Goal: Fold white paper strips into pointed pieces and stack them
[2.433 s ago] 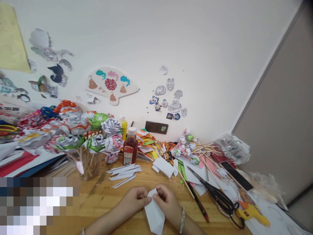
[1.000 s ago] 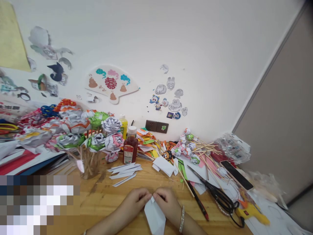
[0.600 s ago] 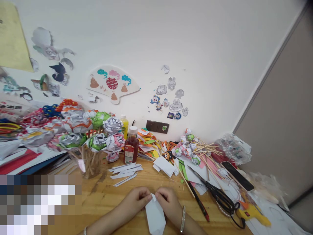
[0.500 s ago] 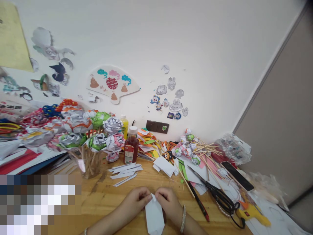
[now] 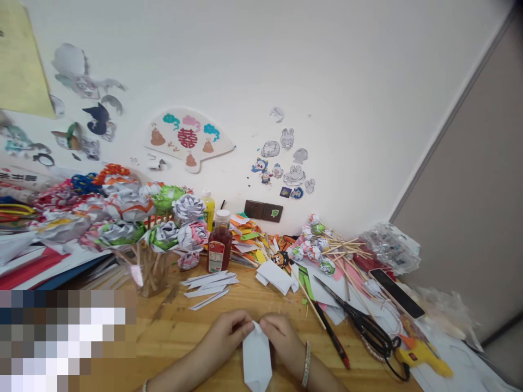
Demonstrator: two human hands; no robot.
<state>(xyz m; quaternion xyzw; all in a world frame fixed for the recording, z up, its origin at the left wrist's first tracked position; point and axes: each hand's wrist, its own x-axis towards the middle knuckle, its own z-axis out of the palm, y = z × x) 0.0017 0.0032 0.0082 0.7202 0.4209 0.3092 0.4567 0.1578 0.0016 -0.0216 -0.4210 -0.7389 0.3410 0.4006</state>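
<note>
A white sheet of folded paper (image 5: pixel 257 356) lies low in the middle of the head view, its upper end brought to a point. My left hand (image 5: pixel 235 329) pinches that pointed end from the left, thumb and fingers closed on it. From the right, my right hand (image 5: pixel 278 336) pinches the same tip, its fingertips close to those of the left. The lower end of the paper also narrows toward the bottom edge of the picture. Just beyond my hands lie several folded white paper strips (image 5: pixel 210 287) and a small stack of folded white paper (image 5: pixel 275 276).
Black scissors (image 5: pixel 368 329), a black pencil (image 5: pixel 335 340) and a yellow glue gun (image 5: pixel 425 354) lie to the right, with a phone (image 5: pixel 396 294) behind. A red sauce bottle (image 5: pixel 218 247) stands near a clear container (image 5: pixel 153 272) of paper flowers on sticks. The wall (image 5: pixel 347 81) closes off the back.
The paper has turned slightly more upright, and the small flap at its tip now lies flatter. Both hands stay at the tip, almost in the same place.
</note>
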